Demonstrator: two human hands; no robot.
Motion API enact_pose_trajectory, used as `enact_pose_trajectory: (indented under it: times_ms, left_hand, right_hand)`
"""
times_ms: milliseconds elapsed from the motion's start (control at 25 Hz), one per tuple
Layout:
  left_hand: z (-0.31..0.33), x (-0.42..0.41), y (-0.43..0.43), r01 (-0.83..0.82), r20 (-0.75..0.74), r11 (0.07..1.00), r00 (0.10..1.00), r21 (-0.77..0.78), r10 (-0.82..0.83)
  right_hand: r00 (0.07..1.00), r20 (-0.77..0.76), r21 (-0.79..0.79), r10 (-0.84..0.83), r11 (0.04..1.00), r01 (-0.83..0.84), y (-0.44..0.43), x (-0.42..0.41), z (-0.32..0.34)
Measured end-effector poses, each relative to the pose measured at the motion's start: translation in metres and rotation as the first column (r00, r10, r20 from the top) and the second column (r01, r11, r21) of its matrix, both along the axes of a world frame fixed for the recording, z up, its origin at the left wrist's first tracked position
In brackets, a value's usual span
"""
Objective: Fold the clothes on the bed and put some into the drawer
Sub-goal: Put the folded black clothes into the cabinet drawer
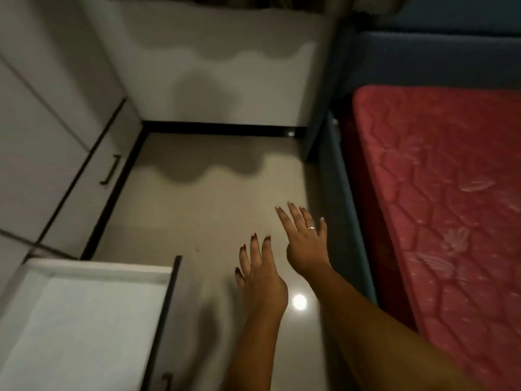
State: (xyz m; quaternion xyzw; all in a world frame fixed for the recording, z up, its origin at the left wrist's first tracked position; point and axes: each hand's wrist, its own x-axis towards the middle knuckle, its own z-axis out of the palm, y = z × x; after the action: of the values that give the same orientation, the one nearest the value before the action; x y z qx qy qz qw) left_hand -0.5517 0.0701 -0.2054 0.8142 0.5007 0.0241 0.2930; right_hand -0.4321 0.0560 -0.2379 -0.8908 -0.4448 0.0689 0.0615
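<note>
Drawer [98, 268]: pulled open, no clothes in view. Left hand [260, 280] just right of it, nearer, fingers spread, empty. Right hand [306, 245] farther right, toward bed [451, 193], likewise empty.

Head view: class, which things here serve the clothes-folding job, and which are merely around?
Job: open drawer, bed, left hand, right hand, both holding nothing.
Merely around: closed drawer, floor, wall.

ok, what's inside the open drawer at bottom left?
The drawer shows only its bare pale bottom, with no clothes on it. Its near end is cut off by the frame edge, so that part can't be checked.
</note>
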Motion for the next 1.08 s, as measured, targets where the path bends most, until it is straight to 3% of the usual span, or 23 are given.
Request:
enact_pose_trajectory:
  times_ms: [160, 240, 320, 520, 640, 720, 840, 1080]
  left_hand:
    - [0.016, 0.177, -0.08, 0.24, 0.119, 0.97, 0.965, -0.03, -0.234]
    - [0.011, 0.255, -0.133, 0.421, 0.148, 0.906, 0.894, 0.05, -0.423]
    - [0.003, 0.297, -0.16, 0.527, 0.159, 0.842, 0.827, 0.113, -0.539]
    - [-0.014, 0.413, -0.25, 0.764, 0.153, 0.645, 0.64, -0.018, -0.753]
    - [-0.013, 0.479, -0.291, 0.901, 0.121, 0.428, 0.433, -0.069, -0.893]
    - [-0.016, 0.518, -0.301, 0.947, 0.079, 0.313, 0.318, -0.076, -0.945]
    - [-0.026, 0.565, -0.308, 0.968, 0.021, 0.246, 0.247, -0.058, -0.969]
    - [-0.048, 0.592, -0.336, 0.985, 0.071, 0.129, 0.138, -0.115, -0.988]
  right_hand:
    - [0.956, 0.067, 0.006, -0.285, 0.958, 0.286, -0.106, 0.185, 0.022]
    - [0.891, 0.066, -0.018, -0.448, 0.893, 0.45, -0.174, 0.266, 0.026]
    - [0.858, 0.055, -0.065, -0.511, 0.856, 0.514, -0.22, 0.311, 0.027]
    - [0.693, 0.098, -0.134, -0.714, 0.681, 0.72, -0.361, 0.402, 0.016]
    - [0.532, 0.16, -0.176, -0.832, 0.506, 0.844, -0.434, 0.452, 0.003]
    - [0.431, 0.19, -0.18, -0.882, 0.4, 0.899, -0.467, 0.483, -0.006]
    - [0.296, 0.194, -0.22, -0.935, 0.252, 0.942, -0.497, 0.521, -0.018]
    - [0.322, 0.346, -0.423, -0.881, 0.16, 0.892, -0.541, 0.548, -0.034]
